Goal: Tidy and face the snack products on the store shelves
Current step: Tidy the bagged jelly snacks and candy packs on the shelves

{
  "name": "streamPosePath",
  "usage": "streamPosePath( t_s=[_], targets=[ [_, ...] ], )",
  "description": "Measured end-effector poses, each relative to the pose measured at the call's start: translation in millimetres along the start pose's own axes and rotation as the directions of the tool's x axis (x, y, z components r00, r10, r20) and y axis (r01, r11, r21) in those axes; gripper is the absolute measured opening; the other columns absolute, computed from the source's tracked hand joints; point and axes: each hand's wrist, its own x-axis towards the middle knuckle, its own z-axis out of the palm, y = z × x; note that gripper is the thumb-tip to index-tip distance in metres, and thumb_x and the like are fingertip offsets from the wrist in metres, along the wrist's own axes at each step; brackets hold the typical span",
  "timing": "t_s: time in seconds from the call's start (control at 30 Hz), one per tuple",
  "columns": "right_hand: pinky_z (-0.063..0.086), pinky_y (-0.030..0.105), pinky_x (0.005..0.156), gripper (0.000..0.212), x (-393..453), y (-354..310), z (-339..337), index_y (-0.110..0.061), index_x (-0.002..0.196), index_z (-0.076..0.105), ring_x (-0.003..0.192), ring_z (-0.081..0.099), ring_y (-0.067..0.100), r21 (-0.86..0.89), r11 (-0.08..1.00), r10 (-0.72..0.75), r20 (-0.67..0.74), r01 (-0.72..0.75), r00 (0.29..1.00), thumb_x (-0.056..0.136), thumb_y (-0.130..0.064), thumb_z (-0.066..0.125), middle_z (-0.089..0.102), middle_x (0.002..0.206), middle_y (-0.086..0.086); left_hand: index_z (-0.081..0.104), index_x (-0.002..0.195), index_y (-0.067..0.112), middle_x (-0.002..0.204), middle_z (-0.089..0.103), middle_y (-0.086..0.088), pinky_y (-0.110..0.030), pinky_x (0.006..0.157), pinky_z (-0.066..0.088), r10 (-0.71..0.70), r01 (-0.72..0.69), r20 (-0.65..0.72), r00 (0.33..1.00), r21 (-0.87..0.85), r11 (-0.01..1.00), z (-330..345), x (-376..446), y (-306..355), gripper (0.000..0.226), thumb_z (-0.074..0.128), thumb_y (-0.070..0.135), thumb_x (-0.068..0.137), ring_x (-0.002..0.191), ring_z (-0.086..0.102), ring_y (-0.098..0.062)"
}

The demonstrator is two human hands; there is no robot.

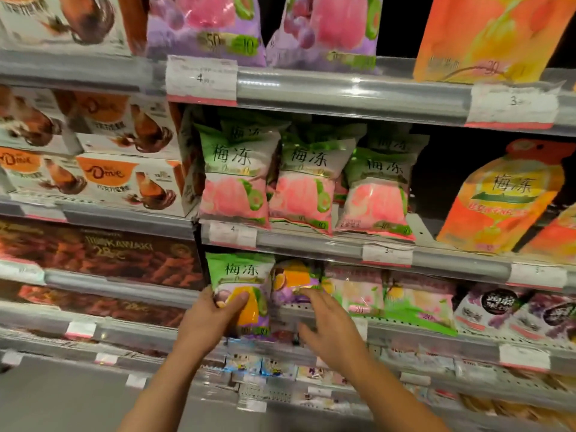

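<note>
1. Landmark: the green-topped jelly bag (241, 294) standing upright at the left end of the third shelf (436, 341) down, right beside the dark chocolate boxes (103, 254).
2. Left hand (215, 316) grips that bag at its lower half: thumb across the front face, fingers curled round its left edge. Bag reads as front-facing already, at or just over the shelf lip.
3. Right hand (327, 325) is just right of the landmark bag, fingers spread and nearly straight, holding nothing. Fingertips reach the lower edge of the purple bag (294, 283) behind and right of the landmark; contact is likely but motion blur stops me confirming.
4. Purple bag sits further back and looks tilted, not squared up. Probably next to pull forward.
5. Handling, my judgement: soft, glossy film pouches, lumpy fill, moderate weight. They slump and slide, and the film is slippery. Take them by both side edges low down, not by the top seal, and seat the base flat.
6. Risk: nudging the pale pink-green bags (389, 300) further right of the landmark.
</note>
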Motion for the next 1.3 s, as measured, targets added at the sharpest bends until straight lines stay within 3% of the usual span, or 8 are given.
streamPosePath(
  t_s=[0.13, 0.3, 0.47, 0.63, 0.77, 1.07, 1.17, 1.3],
  targets=[
    [0.040, 0.039, 0.112, 0.070, 57.3, -7.8, 12.1, -0.028, 0.159, 0.023, 0.139, 0.038, 0.028, -0.092, 0.995, 0.035, -0.056, -0.040, 0.998, 0.098, -0.031, 0.058, 0.035, 0.156, 0.003, 0.052, 0.126, 0.022, 0.108, 0.067, -0.003, -0.041, 0.080, 0.048, 0.069, -0.072, 0.028, 0.997, 0.130, 0.989, -0.5, 42.5, 5.0, 0.067, 0.063, 0.073, 0.084, 0.105, 0.065, -0.036],
    [0.044, 0.046, 0.106, 0.073, 78.8, -0.9, 27.6, -0.031, 0.160, 0.017, 0.139, 0.035, 0.038, -0.304, 0.945, 0.152, 0.074, -0.123, 0.986, 0.098, -0.034, 0.056, 0.030, 0.156, 0.009, 0.029, 0.155, 0.013, 0.132, 0.055, -0.020, -0.045, 0.089, 0.046, 0.114, -0.127, 0.059, 0.992, 0.314, 0.941, 21.1, 86.0, 13.1, 0.091, 0.058, 0.069, 0.089, 0.121, 0.057, -0.042],
    [0.047, 0.047, 0.107, 0.085, 68.4, -6.0, 42.7, -0.031, 0.162, 0.009, 0.146, 0.027, 0.039, -0.355, 0.918, 0.195, 0.019, -0.176, 0.981, 0.096, -0.025, 0.062, 0.015, 0.164, 0.010, 0.048, 0.132, 0.009, 0.126, 0.059, -0.019, -0.045, 0.090, 0.049, 0.103, -0.125, 0.077, 0.992, 0.386, 0.914, 33.3, 113.8, 9.7, 0.065, 0.055, 0.062, 0.094, 0.115, 0.061, -0.042],
    [0.055, 0.046, 0.094, 0.091, 70.0, -5.3, 45.9, -0.029, 0.159, 0.012, 0.135, 0.040, 0.040, -0.393, 0.899, 0.211, 0.007, -0.191, 0.978, 0.088, -0.027, 0.068, 0.020, 0.158, 0.011, 0.025, 0.156, 0.015, 0.137, 0.053, -0.021, -0.047, 0.086, 0.049, 0.157, -0.166, 0.057, 0.986, 0.444, 0.881, 37.9, 114.5, -5.9, 0.067, 0.042, 0.053, 0.103, 0.114, 0.061, -0.044],
    [0.052, 0.045, 0.096, 0.096, 64.3, -5.7, 52.0, -0.026, 0.161, 0.002, 0.129, 0.044, 0.042, -0.456, 0.868, 0.221, 0.002, -0.196, 0.975, 0.090, -0.025, 0.066, 0.013, 0.161, 0.015, 0.030, 0.156, 0.025, 0.131, 0.052, -0.017, -0.044, 0.076, 0.051, 0.227, -0.206, 0.002, 0.974, 0.433, 0.878, 45.0, 108.6, -22.2, 0.056, 0.036, 0.049, 0.105, 0.103, 0.064, -0.041],
    [0.045, 0.044, 0.107, 0.089, 62.8, 5.9, 35.6, -0.032, 0.160, 0.009, 0.139, 0.036, 0.040, -0.273, 0.950, 0.176, 0.073, -0.150, 0.982, 0.091, -0.031, 0.064, 0.003, 0.168, 0.005, 0.050, 0.143, 0.023, 0.148, 0.044, -0.016, -0.053, 0.100, 0.041, 0.073, -0.004, -0.120, 0.990, 0.499, 0.866, 62.3, 98.6, -1.1, 0.045, 0.034, 0.043, 0.106, 0.129, 0.043, -0.042],
    [0.040, 0.041, 0.114, 0.074, 36.6, 32.3, 21.5, -0.028, 0.161, 0.019, 0.151, 0.026, 0.032, -0.084, 0.994, 0.071, 0.025, -0.069, 0.997, 0.097, -0.030, 0.057, 0.001, 0.171, 0.000, 0.057, 0.137, 0.010, 0.150, 0.045, -0.024, -0.059, 0.103, 0.042, 0.260, -0.133, -0.222, 0.940, 0.464, 0.876, 66.0, 79.9, -0.8, 0.045, 0.047, 0.040, 0.105, 0.131, 0.043, -0.048],
    [0.040, 0.045, 0.116, 0.059, -33.7, 95.6, 27.7, -0.025, 0.153, 0.041, 0.144, 0.038, 0.025, -0.007, 1.000, 0.011, -0.263, -0.013, 0.965, 0.094, -0.027, 0.047, 0.035, 0.160, 0.002, 0.057, 0.134, 0.006, 0.140, 0.054, -0.021, -0.054, 0.101, 0.046, 0.551, -0.434, -0.215, 0.806, 0.417, 0.798, 104.3, 23.0, -10.6, 0.052, 0.053, 0.043, 0.097, 0.125, 0.050, -0.043]
  ],
)
